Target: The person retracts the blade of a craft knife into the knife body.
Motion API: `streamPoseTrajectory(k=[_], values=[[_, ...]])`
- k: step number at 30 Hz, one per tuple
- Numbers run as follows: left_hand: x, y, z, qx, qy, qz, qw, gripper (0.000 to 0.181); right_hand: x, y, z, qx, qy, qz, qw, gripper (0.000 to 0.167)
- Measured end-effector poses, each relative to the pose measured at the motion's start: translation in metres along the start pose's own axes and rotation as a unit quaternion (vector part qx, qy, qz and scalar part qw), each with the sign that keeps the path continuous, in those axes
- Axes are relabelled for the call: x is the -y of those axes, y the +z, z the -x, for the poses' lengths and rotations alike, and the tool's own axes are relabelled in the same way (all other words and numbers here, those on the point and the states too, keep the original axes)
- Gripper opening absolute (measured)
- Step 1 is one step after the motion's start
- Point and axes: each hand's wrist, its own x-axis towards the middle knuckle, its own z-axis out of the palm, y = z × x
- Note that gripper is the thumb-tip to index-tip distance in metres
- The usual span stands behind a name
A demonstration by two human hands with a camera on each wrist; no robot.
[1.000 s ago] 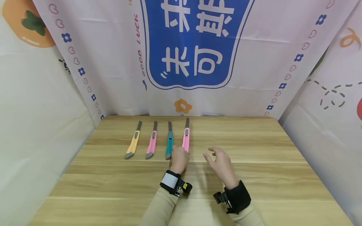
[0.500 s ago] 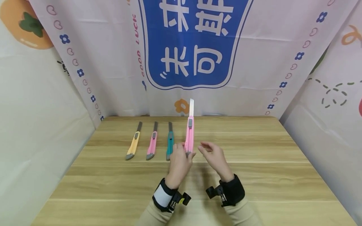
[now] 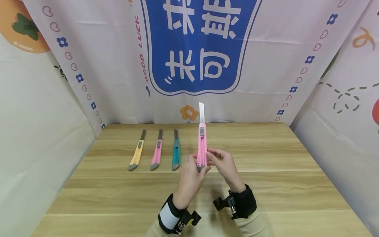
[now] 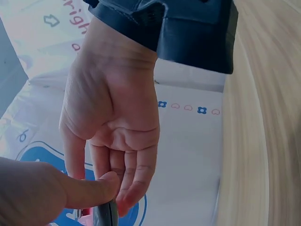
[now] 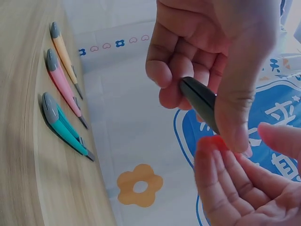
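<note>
1. Above the pale wood-grain bench [image 3: 281,184], I have the slim pink plastic box-cutter [image 3: 202,141] standing upright.
2. The left hand [image 3: 189,179] pinches its grey end [image 3: 199,168]; the right hand [image 3: 226,166] meets its edge, thumb and fingers [image 5: 214,165] parted.
3. Likely light, stiff; I'd grip the ribbed handle.
4. Avoid the thin silver blade [image 3: 202,113].

Both forearms [image 3: 253,226] reach forward and angle inward. The left hand [image 3: 189,179] holds a pinch between its thumb [image 3: 205,170] and bent fingers [image 5: 162,73]. The right hand [image 3: 226,167] hovers just beside it, fingers loosely extended, thumb spread from them.
</note>
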Motion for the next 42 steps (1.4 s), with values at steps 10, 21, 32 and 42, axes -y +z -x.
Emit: streamPoseTrajectory(k=[10,21,32,42], values=[[-0.002,0.001,0.003,0.025,-0.003,0.015,0.9996,0.054,-0.001,-0.004,0.0,-0.004,-0.005,0.002,1.0,0.03],[0.021,-0.009,-0.018,0.268,-0.089,0.313,0.9068,0.053,0.002,-0.014,0.0,-0.003,-0.006,-0.005,1.0,0.031],[0.042,-0.018,-0.027,0.362,-0.148,0.41,0.8238,0.036,0.004,-0.013,0.002,0.004,-0.018,-0.009,0.9998,0.031],[0.039,-0.015,-0.026,0.367,-0.158,0.412,0.8188,0.026,0.006,-0.02,0.002,0.043,0.006,-0.019,0.9989,0.038]])
